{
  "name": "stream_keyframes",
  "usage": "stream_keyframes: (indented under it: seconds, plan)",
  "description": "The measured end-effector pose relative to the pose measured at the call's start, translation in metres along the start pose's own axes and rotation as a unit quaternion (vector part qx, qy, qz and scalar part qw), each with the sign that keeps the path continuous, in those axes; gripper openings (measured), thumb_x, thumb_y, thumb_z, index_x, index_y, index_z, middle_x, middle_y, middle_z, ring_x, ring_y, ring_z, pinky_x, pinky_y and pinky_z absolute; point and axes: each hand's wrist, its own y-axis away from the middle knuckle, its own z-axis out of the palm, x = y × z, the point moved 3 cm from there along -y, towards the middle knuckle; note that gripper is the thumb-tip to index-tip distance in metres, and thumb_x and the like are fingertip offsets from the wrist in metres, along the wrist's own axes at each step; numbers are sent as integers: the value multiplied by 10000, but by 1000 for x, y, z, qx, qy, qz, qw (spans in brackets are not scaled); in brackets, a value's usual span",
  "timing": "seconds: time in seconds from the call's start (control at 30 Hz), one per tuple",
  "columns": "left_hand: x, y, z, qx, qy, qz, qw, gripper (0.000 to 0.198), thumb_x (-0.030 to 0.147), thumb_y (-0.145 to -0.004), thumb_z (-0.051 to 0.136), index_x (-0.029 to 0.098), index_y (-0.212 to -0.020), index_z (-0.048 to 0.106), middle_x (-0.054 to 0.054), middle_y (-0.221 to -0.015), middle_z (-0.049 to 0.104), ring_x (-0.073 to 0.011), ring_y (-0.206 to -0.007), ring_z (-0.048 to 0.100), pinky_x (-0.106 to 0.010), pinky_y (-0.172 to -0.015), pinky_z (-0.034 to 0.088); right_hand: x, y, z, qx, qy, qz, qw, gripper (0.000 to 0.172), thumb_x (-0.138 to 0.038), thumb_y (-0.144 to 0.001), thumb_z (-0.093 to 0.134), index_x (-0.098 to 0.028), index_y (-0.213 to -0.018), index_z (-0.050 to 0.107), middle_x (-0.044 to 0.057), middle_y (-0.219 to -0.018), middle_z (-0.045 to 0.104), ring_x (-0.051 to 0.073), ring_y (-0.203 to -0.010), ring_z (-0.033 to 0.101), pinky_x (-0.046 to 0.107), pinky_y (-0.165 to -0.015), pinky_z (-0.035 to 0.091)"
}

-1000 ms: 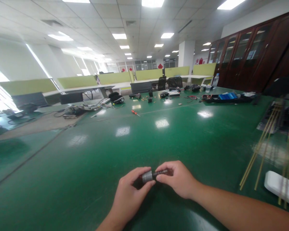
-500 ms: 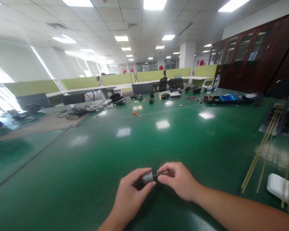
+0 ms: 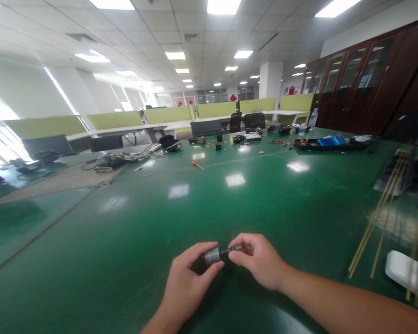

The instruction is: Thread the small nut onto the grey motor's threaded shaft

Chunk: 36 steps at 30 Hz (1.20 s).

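Note:
Near the front of the green table (image 3: 139, 260), a small silver cylinder (image 3: 213, 255), which looks like a small motor body, lies across the thumb and fingertips of my left hand (image 3: 188, 273). From its right end runs a dark, ridged stem (image 3: 224, 254) tipped with a narrower grey part. My right hand (image 3: 259, 260) pinches that stem between thumb and forefinger, with its other fingers curled behind. Both hands are closed and close together, just above the tabletop. The fingers partly cover the cylinder's left end and the stem's tip.
A red screwdriver (image 3: 197, 164) lies farther out. Thin yellowish rods (image 3: 379, 222) and a white device (image 3: 404, 271) are at right. Along the back are a black tray with blue packets (image 3: 330, 141), a clear bottle (image 3: 313, 118), and cables with a black headset-like item (image 3: 169, 143).
My left hand and the silver cylinder have shifted very slightly left. My right hand keeps its pinch on the stem almost unmoved.

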Motion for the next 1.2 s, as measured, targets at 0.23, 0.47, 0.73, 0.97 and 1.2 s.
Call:
stream_keyframes:
  seconds: [0.23, 0.47, 0.73, 0.97, 1.2]
  plan:
    - [-2, 1, 1, 8, 5, 0, 1000, 249, 333, -784, 767, 284, -1027, 752, -9, -997, 764, -213, -904, 725, -319, -857, 586, 4, -1, 0, 5, -12, -2, 1000, 157, -264, -779, 700, -145, -877, 677, -7, -687, 624, 137, -658, 562, 266, -654, 436]
    - [-3, 0, 1, 4, 9, -5, 1000, 255, 354, -790, 765, 290, -1037, 749, -9, -998, 765, -218, -899, 728, -335, -875, 583, -1, 0, 0, 7, -12, -6, 1000, 146, -248, -771, 689, -147, -873, 666, -10, -680, 612, 140, -654, 556, 275, -660, 438]
    - [-3, 0, 1, 11, 10, -11, 1000, 256, 358, -781, 771, 287, -1027, 751, -9, -1000, 765, -222, -901, 728, -329, -856, 586, 0, 0, 0, 10, -25, -7, 1000, 161, -266, -765, 693, -148, -868, 658, -3, -702, 617, 147, -668, 563, 287, -671, 440]
    - [-6, 2, 0, 8, 12, -14, 1000, 254, 348, -792, 766, 303, -1042, 742, 5, -1016, 761, -208, -918, 724, -315, -871, 579, 2, 0, -1, 12, -22, -6, 1000, 162, -261, -771, 694, -146, -878, 657, -1, -706, 617, 147, -671, 558, 288, -672, 436]
    - [-10, 2, 1, 4, 18, -19, 1000, 270, 363, -794, 762, 288, -1051, 739, -11, -1029, 760, -219, -928, 727, -332, -879, 585, 1, 0, -1, 11, -21, -9, 1000, 161, -265, -775, 683, -144, -875, 653, -10, -687, 591, 139, -649, 530, 286, -657, 415]
